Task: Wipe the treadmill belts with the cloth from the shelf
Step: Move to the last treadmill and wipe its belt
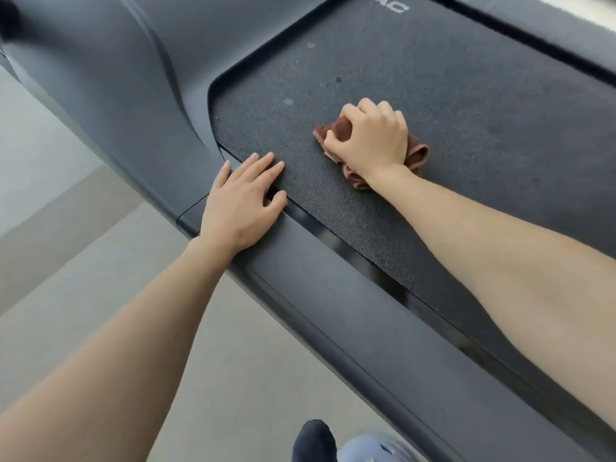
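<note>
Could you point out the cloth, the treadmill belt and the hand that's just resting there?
cloth [418, 151]: head view, bunched brown fold beside the wrist.
treadmill belt [466, 95]: head view, bare textured surface.
left hand [241, 208]: head view, back of the hand.

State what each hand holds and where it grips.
The right hand grips the bunched brown cloth around its middle, pressed on the belt. The left hand holds nothing, flat on the belt's edge.
</note>
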A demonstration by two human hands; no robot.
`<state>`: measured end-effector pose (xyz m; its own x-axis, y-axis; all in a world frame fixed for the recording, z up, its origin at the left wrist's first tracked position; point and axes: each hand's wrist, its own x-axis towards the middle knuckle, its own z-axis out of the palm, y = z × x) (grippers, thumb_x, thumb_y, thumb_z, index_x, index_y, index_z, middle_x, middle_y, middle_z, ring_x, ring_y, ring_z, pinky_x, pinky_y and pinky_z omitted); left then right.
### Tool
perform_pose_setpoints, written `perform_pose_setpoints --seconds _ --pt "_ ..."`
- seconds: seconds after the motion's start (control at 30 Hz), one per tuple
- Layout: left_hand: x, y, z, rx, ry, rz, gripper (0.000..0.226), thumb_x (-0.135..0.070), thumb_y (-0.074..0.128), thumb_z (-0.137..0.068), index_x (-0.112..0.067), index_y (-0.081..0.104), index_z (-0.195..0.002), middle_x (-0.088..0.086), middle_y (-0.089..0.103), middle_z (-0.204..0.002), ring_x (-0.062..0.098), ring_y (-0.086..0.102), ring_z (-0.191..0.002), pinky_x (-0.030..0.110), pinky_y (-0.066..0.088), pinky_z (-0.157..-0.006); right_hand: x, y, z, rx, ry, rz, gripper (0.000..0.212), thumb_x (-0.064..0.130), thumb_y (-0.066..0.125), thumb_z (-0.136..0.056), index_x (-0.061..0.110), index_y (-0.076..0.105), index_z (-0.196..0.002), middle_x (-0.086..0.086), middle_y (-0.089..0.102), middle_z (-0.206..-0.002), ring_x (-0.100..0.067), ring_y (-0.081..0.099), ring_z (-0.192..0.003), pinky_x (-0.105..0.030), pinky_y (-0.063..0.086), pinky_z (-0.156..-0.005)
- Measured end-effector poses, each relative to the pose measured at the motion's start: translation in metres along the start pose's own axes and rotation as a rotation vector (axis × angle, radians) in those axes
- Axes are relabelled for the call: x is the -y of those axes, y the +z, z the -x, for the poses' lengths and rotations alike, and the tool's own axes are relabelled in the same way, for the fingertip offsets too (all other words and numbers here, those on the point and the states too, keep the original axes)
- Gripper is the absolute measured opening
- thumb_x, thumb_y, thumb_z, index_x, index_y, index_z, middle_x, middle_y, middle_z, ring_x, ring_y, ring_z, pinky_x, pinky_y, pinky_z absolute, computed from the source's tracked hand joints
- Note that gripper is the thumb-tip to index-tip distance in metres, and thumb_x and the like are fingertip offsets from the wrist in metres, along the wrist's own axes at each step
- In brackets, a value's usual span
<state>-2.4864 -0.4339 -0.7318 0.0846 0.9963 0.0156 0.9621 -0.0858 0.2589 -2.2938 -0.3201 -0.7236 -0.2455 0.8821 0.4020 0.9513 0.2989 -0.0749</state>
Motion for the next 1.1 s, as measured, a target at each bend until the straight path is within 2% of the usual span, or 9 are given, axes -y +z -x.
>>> perform_pose_setpoints --seconds 0.1,0.2,0.33,0.4,0.67,0.83,0.93,1.1 --pt "0.001 -0.001 0.001 -0.005 -0.014 -0.012 0.065 -0.051 0.023 -0.085 -0.032 0.031 -0.147 -0.011 0.022 -0.156 0.008 0.012 -0.144 0.037 -0.001 -0.118 0.0 -0.004 0.014 -0.002 0.003 -0.021 0.034 0.047 0.056 -0.078 0.016 0.064 -0.089 -0.008 0.062 -0.091 -0.033 0.056 -0.085 -0.038 0.037 -0.072" --pt "0.0 -0.001 0.004 0.034 -0.025 -0.062 0.066 -0.054 0.021 -0.085 -0.034 0.025 -0.148 -0.012 0.018 -0.157 0.008 0.009 -0.145 0.037 -0.003 -0.118 -0.021 -0.028 0.071 -0.066 -0.001 -0.091 0.03 0.048 0.058 -0.074 0.019 0.064 -0.083 -0.003 0.058 -0.083 -0.03 0.054 -0.076 -0.036 0.037 -0.067" --pt "-0.005 -0.001 0.004 0.045 -0.031 -0.104 0.074 -0.058 0.012 -0.081 -0.031 0.023 -0.149 -0.009 0.017 -0.157 0.011 0.008 -0.145 0.041 -0.003 -0.117 -0.049 -0.068 0.157 -0.08 0.025 -0.112 0.024 0.044 0.061 -0.075 0.021 0.065 -0.082 0.0 0.058 -0.083 -0.028 0.052 -0.078 -0.037 0.037 -0.068" --pt "-0.006 0.0 0.005 0.048 -0.024 -0.121 0.078 -0.059 0.008 -0.079 -0.029 0.023 -0.149 -0.007 0.018 -0.157 0.013 0.009 -0.145 0.042 -0.003 -0.117 -0.054 -0.071 0.17 -0.077 0.025 -0.114 0.021 0.042 0.064 -0.074 0.022 0.065 -0.079 0.001 0.058 -0.081 -0.027 0.053 -0.077 -0.036 0.037 -0.068" --pt "-0.005 0.0 0.003 0.054 0.023 -0.152 0.079 -0.062 0.017 -0.082 -0.022 0.027 -0.149 -0.001 0.022 -0.157 0.021 0.014 -0.145 0.051 0.004 -0.116 -0.057 -0.028 0.077 -0.085 0.076 -0.116 0.024 0.045 0.061 -0.074 0.022 0.064 -0.079 0.0 0.058 -0.08 -0.026 0.055 -0.077 -0.033 0.04 -0.068" --pt "-0.009 -0.006 -0.008 0.075 0.171 -0.165 0.064 -0.056 0.025 -0.086 -0.034 0.033 -0.146 -0.003 0.032 -0.153 0.023 0.024 -0.142 0.055 0.01 -0.114 -0.067 0.003 -0.013 -0.026 0.111 -0.085 0.032 0.048 0.057 -0.077 0.019 0.065 -0.087 -0.005 0.062 -0.09 -0.031 0.056 -0.086 -0.035 0.039 -0.072" --pt "-0.013 -0.006 -0.026 0.1 0.18 -0.145 0.059 -0.053 0.026 -0.088 -0.039 0.033 -0.145 -0.005 0.031 -0.153 0.023 0.024 -0.142 0.055 0.012 -0.114 -0.071 0.015 -0.048 0.03 0.105 -0.074 0.034 0.049 0.055 -0.08 0.019 0.064 -0.093 -0.006 0.062 -0.098 -0.031 0.054 -0.093 -0.037 0.038 -0.076" --pt "-0.01 -0.001 -0.031 0.112 0.152 -0.112 0.054 -0.049 0.028 -0.092 -0.041 0.031 -0.145 -0.008 0.027 -0.154 0.02 0.018 -0.144 0.053 0.013 -0.115 -0.075 0.024 -0.051 -0.061 0.077 -0.056 0.03 0.047 0.057 -0.077 0.018 0.064 -0.083 -0.005 0.06 -0.084 -0.03 0.055 -0.078 -0.033 0.038 -0.066"
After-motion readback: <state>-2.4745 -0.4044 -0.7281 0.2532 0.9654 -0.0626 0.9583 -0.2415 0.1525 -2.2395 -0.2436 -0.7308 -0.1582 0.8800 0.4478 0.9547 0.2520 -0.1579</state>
